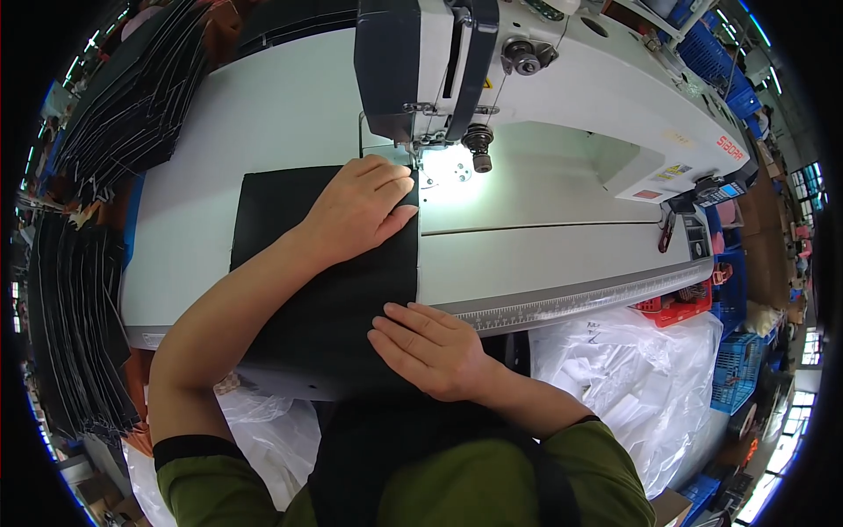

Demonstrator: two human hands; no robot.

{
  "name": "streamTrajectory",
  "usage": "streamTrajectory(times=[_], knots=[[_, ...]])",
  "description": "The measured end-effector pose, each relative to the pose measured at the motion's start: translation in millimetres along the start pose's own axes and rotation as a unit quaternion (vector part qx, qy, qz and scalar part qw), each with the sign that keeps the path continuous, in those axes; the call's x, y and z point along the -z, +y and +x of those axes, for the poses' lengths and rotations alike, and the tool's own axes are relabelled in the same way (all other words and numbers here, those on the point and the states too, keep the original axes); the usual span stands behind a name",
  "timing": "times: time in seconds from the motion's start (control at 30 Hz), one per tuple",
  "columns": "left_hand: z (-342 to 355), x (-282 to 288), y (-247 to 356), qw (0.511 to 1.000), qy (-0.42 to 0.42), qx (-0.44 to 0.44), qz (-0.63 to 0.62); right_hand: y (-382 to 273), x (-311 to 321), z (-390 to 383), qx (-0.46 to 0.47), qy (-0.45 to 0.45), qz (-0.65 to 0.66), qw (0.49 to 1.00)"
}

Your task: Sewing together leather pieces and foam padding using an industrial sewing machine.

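Note:
A black flat panel [342, 303], fabric or leather-like, lies on the white sewing table, its near end hanging over the front edge. Its right edge runs up to the lit needle area [420, 156] of a white and dark sewing machine [562, 97]. My left hand [358, 209] rests palm down on the panel's far part, just left of the presser foot, fingers slightly bent and thumb apart. Near the table's front edge, my right hand [432, 353] lies with its fingers stretched out over the panel's right edge. Neither hand is wrapped around anything.
Stacks of black panels [132, 101] stand at the left, with more [79, 325] beside the table. A ruler strip [571, 301] lines the front edge. Red-handled snips [667, 230] lie at the right. Beyond are a red basket [689, 306], blue crates [736, 373] and white plastic sheeting [615, 378].

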State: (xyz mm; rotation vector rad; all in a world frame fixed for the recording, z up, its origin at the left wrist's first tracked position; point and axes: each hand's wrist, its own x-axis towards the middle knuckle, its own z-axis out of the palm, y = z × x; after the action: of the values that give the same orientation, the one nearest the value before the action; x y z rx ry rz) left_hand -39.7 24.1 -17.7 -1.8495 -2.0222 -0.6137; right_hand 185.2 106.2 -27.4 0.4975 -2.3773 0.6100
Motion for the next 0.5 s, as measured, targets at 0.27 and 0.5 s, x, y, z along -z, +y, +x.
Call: streamTrajectory(times=[0.27, 0.5], knots=[[4.4, -8.3, -0.5, 0.999, 0.035, -0.014, 0.026, 5.1, 3.4, -2.4, -0.006, 0.002, 0.0, 1.0], [4.6, -4.0, 13.5, 0.998, -0.013, 0.051, 0.025, 18.4, 22.3, -4.9, 0.005, -0.032, 0.022, 0.999]])
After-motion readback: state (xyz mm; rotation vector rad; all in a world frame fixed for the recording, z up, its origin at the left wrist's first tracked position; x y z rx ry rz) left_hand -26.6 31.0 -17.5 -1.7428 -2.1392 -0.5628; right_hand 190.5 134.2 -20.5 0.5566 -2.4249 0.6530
